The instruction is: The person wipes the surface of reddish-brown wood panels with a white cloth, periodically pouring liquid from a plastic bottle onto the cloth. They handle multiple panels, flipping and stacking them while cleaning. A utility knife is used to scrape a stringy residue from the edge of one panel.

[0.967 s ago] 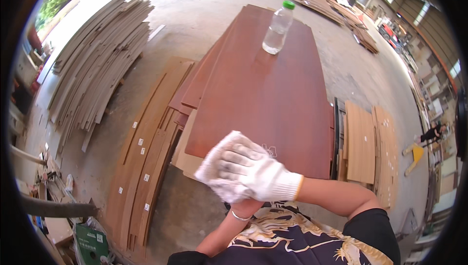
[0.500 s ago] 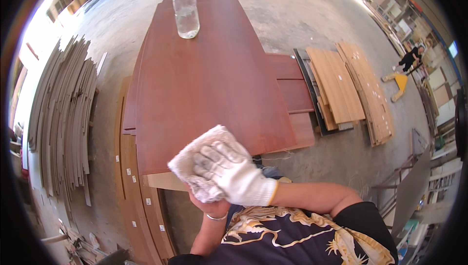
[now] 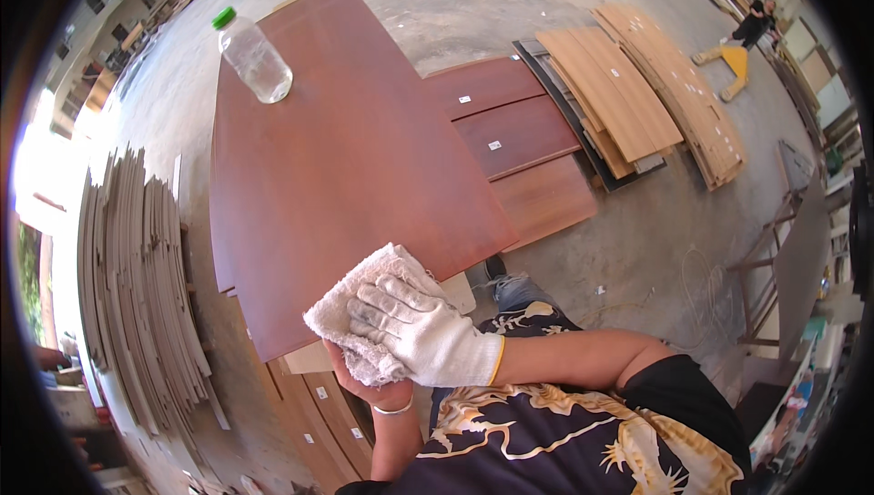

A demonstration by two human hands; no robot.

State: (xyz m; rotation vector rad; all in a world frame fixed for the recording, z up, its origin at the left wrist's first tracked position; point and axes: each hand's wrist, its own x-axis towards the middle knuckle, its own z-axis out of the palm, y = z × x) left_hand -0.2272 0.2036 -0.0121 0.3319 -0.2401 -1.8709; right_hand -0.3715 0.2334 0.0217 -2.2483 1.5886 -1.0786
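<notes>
A folded pinkish-white terry cloth (image 3: pixel 332 313) is held between my two hands in front of my body, over the near edge of a reddish-brown wood panel (image 3: pixel 337 158). My right hand (image 3: pixel 423 331), in a white knit glove with grey-stained fingers, lies on top of the cloth, fingers together and pressed onto it. From below, my bare left hand (image 3: pixel 393 393) grips the cloth's lower edge; a silver bracelet circles that wrist, and most of its fingers are hidden. A clear plastic bottle with a green cap (image 3: pixel 259 62) stands on the panel's far left part.
Reddish-brown boards (image 3: pixel 519 135) and light wood panels (image 3: pixel 614 85) lie to the right. Stacked thin grey-brown strips (image 3: pixel 141 285) are at left. Long brown boards (image 3: pixel 314 413) lie under the panel's near end. Far right, a person (image 3: pixel 754 21) is beside a yellow pallet jack (image 3: pixel 734 62).
The view has turned, so the panel and bottle sit further left and tilted, and more of the right-hand boards shows. Both hands still hold the cloth together.
</notes>
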